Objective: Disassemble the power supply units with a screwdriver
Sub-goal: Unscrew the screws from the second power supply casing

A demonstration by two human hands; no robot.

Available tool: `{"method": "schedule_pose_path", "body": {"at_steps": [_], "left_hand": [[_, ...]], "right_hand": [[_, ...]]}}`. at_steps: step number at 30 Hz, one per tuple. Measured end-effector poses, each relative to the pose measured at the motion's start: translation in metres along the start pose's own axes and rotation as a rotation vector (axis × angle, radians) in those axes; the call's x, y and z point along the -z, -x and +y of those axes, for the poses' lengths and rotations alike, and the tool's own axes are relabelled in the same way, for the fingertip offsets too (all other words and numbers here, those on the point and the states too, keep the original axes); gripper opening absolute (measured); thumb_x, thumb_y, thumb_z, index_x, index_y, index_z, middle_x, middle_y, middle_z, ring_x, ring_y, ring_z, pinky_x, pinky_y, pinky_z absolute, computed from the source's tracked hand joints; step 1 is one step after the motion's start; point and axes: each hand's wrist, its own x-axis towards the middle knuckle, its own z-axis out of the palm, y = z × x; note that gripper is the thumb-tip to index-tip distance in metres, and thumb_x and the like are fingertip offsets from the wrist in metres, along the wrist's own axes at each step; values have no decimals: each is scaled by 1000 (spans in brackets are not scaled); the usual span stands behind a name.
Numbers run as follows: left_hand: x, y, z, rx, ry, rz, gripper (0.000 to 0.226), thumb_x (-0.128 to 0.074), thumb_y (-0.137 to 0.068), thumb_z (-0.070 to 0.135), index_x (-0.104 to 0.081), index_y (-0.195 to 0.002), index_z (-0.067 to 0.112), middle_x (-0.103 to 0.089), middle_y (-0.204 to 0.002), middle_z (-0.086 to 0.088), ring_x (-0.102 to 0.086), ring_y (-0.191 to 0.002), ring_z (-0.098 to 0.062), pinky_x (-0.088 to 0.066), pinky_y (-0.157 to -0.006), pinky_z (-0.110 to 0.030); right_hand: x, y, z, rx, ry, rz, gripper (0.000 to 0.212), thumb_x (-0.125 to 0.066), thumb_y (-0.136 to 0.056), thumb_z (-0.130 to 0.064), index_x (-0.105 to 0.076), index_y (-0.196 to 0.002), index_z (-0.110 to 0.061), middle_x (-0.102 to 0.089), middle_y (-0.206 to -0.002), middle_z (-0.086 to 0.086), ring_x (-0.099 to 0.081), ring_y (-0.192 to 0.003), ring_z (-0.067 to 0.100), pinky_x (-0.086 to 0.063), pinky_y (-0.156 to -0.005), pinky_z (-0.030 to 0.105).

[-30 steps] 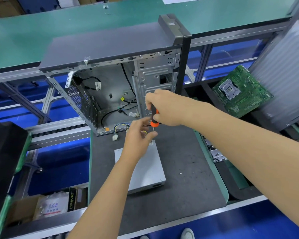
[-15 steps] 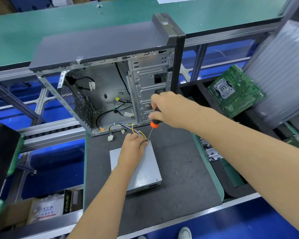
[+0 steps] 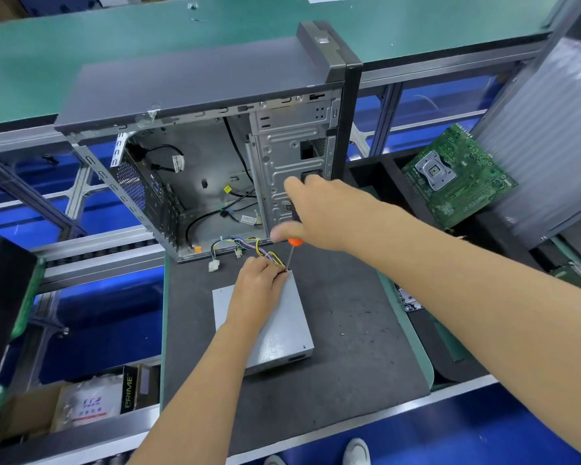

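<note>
A grey metal power supply unit (image 3: pixel 279 333) lies flat on the dark work mat (image 3: pixel 349 330). Its bundle of coloured wires (image 3: pixel 249 246) runs out from the far edge. My left hand (image 3: pixel 259 283) rests on the unit's far end, fingers curled at the far right corner by the wires. My right hand (image 3: pixel 319 213) grips a screwdriver (image 3: pixel 292 245) with an orange and black handle, held nearly upright. The thin shaft points down and its tip meets the unit's far right corner, right beside my left fingertips.
An open, gutted computer case (image 3: pixel 215 146) stands at the mat's far edge. A green motherboard (image 3: pixel 457 176) lies in a black tray to the right, next to a ribbed plastic sheet (image 3: pixel 544 129). A cardboard box (image 3: pixel 81 404) with bags sits at lower left.
My left hand has settled from above the wires down onto the unit's far corner. My right hand has shifted slightly, keeping the screwdriver tip at that corner. The head view has drifted.
</note>
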Motion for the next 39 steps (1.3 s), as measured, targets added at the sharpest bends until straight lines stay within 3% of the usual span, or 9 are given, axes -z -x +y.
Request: {"method": "schedule_pose_path", "body": {"at_steps": [2, 5, 9, 14, 19, 24, 30, 35, 39], "left_hand": [[0, 0, -1, -14, -8, 0, 6, -80, -80, 2, -76, -84, -1, -67, -77, -11, -57, -72, -37, -53, -69, -48], [0, -1, -2, -22, -12, 3, 7, -80, -80, 3, -76, -82, -2, -66, -77, -12, -57, -71, -37, -54, -67, -48], [1, -1, 1, -26, -47, -7, 7, -80, -81, 3, -74, -82, -2, -66, -78, -13, -57, -71, -38, -53, -63, -50], [5, -1, 6, -48, -92, -1, 8, -77, -82, 0, -70, -83, -4, -65, -81, -16, -60, -74, -40, -52, -59, -51], [2, 0, 12, -40, -77, 20, 11, -77, -84, 1, -66, -86, -1, -63, -82, -15, -60, -75, -39, -52, -66, -51], [-2, 0, 17, 7, -5, -65, 6, -66, -94, 7, -68, -92, 2, -65, -88, -11, -58, -84, -37, -46, -79, -51], [-44, 0, 70, -172, -330, -515, 22, -43, -101, 17, -64, -108, 17, -66, -106, -6, -61, -99, -31, -40, -86, -40], [-71, 10, 91, -34, -392, -696, 17, -56, -90, -5, -59, -104, 4, -60, -108, -15, -57, -102, -35, -38, -71, -39], [-73, 3, 96, 53, -445, -759, 27, -60, -82, -11, -61, -105, 2, -61, -109, -17, -61, -103, -38, -42, -71, -41]], "right_hand": [[-1, -3, 0, 21, 149, 77, 49, -49, -94, -60, -42, -102, -12, -39, -82, 3, -47, -83, 31, -38, -65, 38], [-3, -2, 0, 196, -54, 34, 32, -60, -95, -33, -45, -120, -19, -43, -107, 4, -48, -96, 29, -39, -73, 38], [-4, -3, -3, 50, 14, 53, 54, -63, -87, -58, -36, -101, -13, -35, -84, 3, -40, -81, 28, -35, -61, 34], [-3, -4, 7, 108, -113, 97, 36, -64, -91, -42, -49, -113, -17, -45, -103, 5, -53, -93, 33, -44, -72, 40], [8, -1, 31, 63, -205, 156, 26, -65, -87, -46, -50, -96, -28, -49, -85, -3, -56, -86, 26, -44, -68, 35], [18, 14, 73, -128, -383, 369, 19, -65, -84, -41, -55, -90, -27, -57, -76, -6, -51, -72, 7, -41, -60, 27], [-6, 31, 97, -235, -422, 388, 21, -66, -87, -39, -56, -95, -22, -54, -73, -7, -45, -67, 3, -34, -54, 21], [-29, 43, 105, -251, -486, 422, 22, -68, -87, -39, -56, -94, -22, -55, -71, -4, -48, -62, 7, -35, -56, 24], [-39, 51, 111, -241, -487, 434, 22, -69, -87, -38, -56, -92, -21, -55, -67, -5, -48, -60, 5, -34, -55, 18]]}}
